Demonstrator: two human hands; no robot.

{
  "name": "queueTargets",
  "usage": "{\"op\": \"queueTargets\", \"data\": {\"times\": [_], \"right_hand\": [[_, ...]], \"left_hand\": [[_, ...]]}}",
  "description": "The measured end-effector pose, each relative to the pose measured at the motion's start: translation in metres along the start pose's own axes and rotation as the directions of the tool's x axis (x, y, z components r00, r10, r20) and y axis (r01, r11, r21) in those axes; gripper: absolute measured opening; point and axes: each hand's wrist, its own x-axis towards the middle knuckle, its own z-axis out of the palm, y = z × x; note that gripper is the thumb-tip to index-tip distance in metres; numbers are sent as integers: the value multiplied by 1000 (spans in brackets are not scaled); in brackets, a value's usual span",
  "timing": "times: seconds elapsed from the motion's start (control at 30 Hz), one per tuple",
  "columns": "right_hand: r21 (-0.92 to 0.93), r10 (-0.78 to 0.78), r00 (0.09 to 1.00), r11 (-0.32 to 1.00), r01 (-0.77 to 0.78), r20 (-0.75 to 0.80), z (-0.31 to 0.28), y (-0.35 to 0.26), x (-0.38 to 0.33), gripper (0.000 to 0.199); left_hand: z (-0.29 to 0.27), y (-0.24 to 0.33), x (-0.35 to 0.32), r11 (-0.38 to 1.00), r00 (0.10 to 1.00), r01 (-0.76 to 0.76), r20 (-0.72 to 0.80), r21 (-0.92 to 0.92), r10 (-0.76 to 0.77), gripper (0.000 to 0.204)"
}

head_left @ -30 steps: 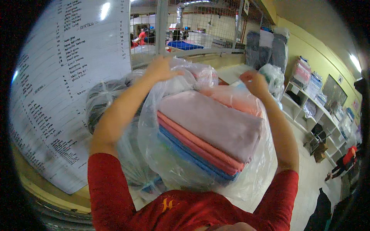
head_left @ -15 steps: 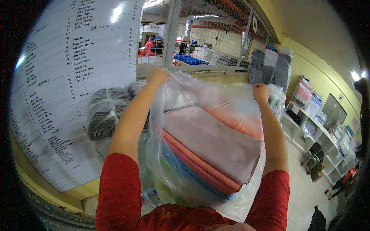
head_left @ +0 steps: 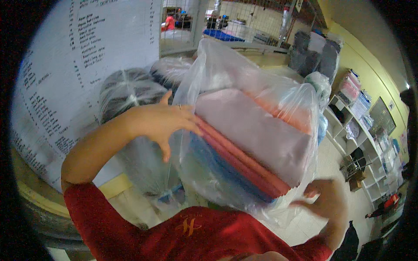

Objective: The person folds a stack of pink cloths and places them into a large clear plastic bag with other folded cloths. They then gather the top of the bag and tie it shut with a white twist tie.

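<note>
A large clear plastic bag (head_left: 213, 56) stands before me with its mouth loose and upright. Inside lies a stack of folded cloths (head_left: 257, 130): greyish pink on top, then coral, dark rose and blue. Behind them in the bag is orange cloth (head_left: 283, 115). My left hand (head_left: 167, 124) has its fingers spread against the bag's left side, beside the stack. My right hand (head_left: 324, 198), smeared by motion, is at the lower right corner of the bag with thumb and fingers apart. Neither hand grips anything I can see.
Beside the bag on the left is a wrapped dark bundle (head_left: 126, 98) against a whiteboard (head_left: 48, 91) with handwriting. A wire-mesh window (head_left: 244, 21) is behind. White shelves (head_left: 370, 169) with linens line the right wall. A person in red (head_left: 389, 202) is at the far right.
Both hands have let go of the bag's upper rim and dropped to its sides, the left to the left side, the right to the lower right. The bag's mouth now stands loose.
</note>
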Motion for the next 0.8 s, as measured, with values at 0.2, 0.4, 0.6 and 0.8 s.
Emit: {"op": "queueTargets", "data": {"times": [0.2,0.4,0.6,0.8], "right_hand": [[-303,-97,974,940,157,202,113,13,-16,59],[213,-258,960,949,231,112,40,59,-4,11],[254,213,692,966,-45,-689,-106,80,1,39],[134,154,658,988,-81,-737,-103,53,43,31]], "left_hand": [[17,-66,38,916,964,253,-161,311,-212,44],[-28,-161,55,903,841,393,-466,175,-276,24],[-10,-206,89,968,898,239,-398,81,-189,49],[-34,-155,115,978,973,-207,-101,0,206,97]]}}
